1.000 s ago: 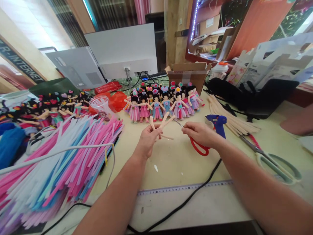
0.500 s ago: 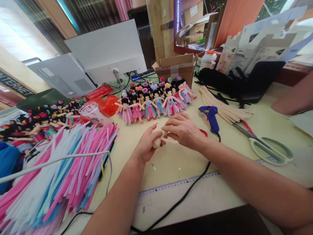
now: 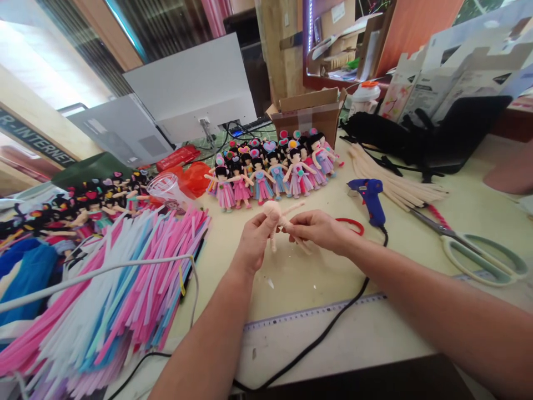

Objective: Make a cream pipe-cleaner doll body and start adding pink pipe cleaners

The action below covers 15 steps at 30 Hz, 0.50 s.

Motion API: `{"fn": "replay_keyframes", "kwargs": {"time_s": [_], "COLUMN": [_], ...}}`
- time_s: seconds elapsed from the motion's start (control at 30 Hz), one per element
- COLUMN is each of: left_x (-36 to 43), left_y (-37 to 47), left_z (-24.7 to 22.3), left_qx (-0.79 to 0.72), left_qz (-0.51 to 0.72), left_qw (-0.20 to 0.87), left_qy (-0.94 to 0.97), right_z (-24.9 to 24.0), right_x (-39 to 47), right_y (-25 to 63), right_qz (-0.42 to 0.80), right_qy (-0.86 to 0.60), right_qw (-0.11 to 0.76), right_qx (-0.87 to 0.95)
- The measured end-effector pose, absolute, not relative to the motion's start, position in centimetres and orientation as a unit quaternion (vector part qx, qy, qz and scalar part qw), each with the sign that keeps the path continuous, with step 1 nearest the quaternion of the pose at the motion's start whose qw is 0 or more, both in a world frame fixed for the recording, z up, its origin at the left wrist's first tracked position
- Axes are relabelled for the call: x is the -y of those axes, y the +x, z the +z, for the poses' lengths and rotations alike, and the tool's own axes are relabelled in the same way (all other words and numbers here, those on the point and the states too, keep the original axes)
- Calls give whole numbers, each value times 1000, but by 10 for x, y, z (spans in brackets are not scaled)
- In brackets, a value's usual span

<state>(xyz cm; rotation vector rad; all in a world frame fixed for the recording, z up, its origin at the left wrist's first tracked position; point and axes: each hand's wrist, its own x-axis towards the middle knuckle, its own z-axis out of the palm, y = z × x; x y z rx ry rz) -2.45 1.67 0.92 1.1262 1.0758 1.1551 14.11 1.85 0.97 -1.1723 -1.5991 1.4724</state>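
Left hand [image 3: 253,241] curls nearly closed, thumb and fingers pinching a beige figure [image 3: 283,220] just under its round head. Right hand [image 3: 320,229] also curls in, thumb and fingertips closed on the figure's limbs from the other side. Figure sits between the hands, raised over the table [image 3: 291,289], midway across, in front of the doll group [image 3: 262,180]. Head points away from the person; one limb sticks out up and to the right, others hang toward the near edge.

Red handle [image 3: 353,223] lies just beyond the right wrist, partly hidden by the arm. Blue glue gun [image 3: 371,200] near it, black cord [image 3: 333,331] running under the right forearm and across the ruler [image 3: 308,316] at the near side. Beige strips [image 3: 400,178] fan out right of the gun; pale green scissors [image 3: 478,256] lie nearer, their tip by the strips.

Left side: big heap of pink, white, blue and purple stems [image 3: 129,278], clear cup [image 3: 166,191] tilted behind it, more dolls [image 3: 95,203] farther left. Cardboard box [image 3: 307,119] behind the doll group.
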Motion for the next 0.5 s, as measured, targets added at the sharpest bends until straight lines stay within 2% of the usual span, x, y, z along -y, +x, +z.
{"fn": "replay_keyframes", "kwargs": {"time_s": [0.17, 0.5], "left_x": [-19, -21], "left_y": [-26, -29], "left_z": [8, 6], "left_qx": [-443, -429], "left_qz": [488, 474], "left_qw": [602, 646], "left_qy": [450, 417], "right_z": [8, 0], "right_x": [-19, -21], "right_y": [141, 137], "right_qz": [603, 607], "right_qy": [-444, -442], "right_qw": [298, 336], "right_qx": [592, 569]}}
